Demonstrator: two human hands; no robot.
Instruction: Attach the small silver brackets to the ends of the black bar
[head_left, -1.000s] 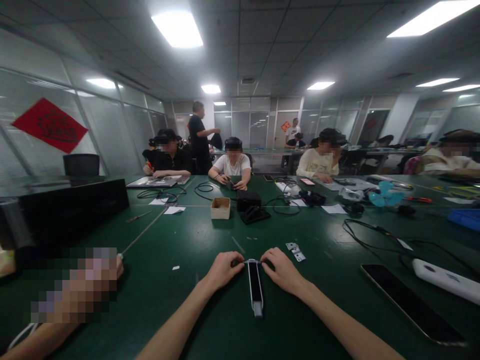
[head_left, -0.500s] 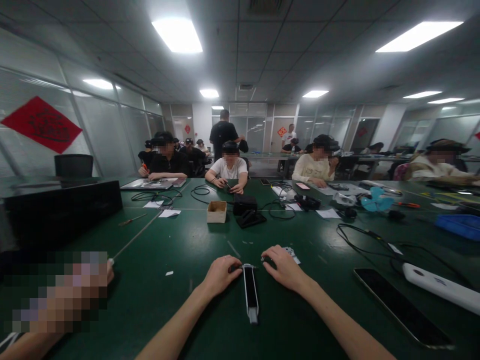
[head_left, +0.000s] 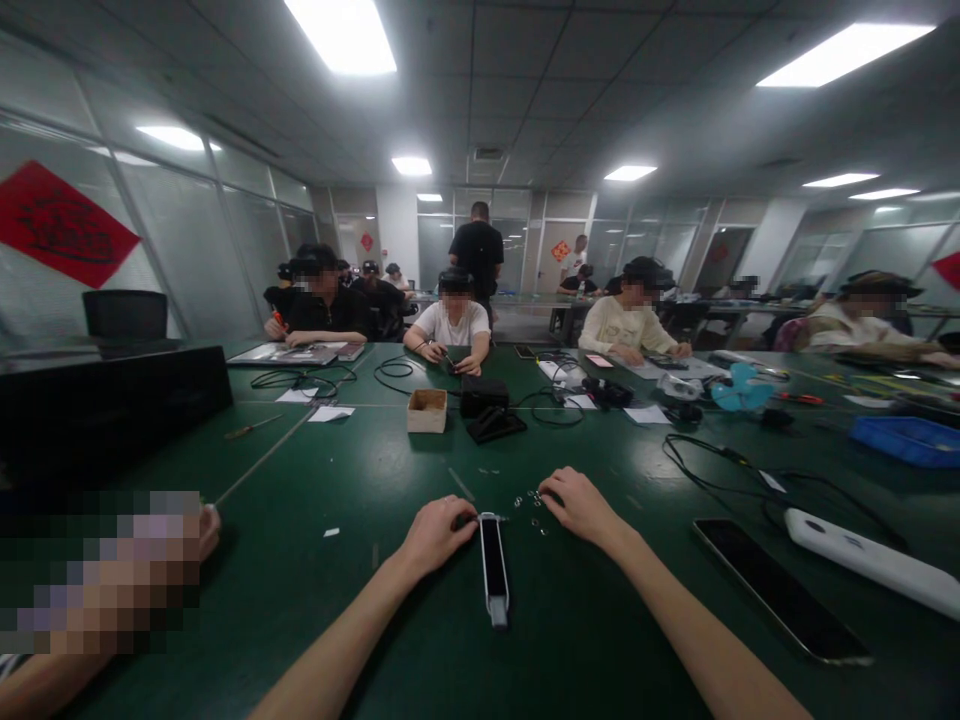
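Just two hands (head_left: 433, 535), one black-and-white bar (head_left: 493, 570)

Over the link I counted two hands on the wearer: one left hand (head_left: 433, 535) and one right hand (head_left: 579, 505), both nearer the camera than the single open cardboard box (head_left: 427, 412). On that near side I also counted one slim black-and-white device (head_left: 493, 565), about six tiny metal rings (head_left: 529, 510), one dark tablet (head_left: 780, 590) and one white power strip (head_left: 847, 550). Right of the box were one teal fan (head_left: 741, 392) and one blue plastic tray (head_left: 907, 442). Beyond the box, four seated people (head_left: 454, 310) stood out, with one standing person (head_left: 480, 235).
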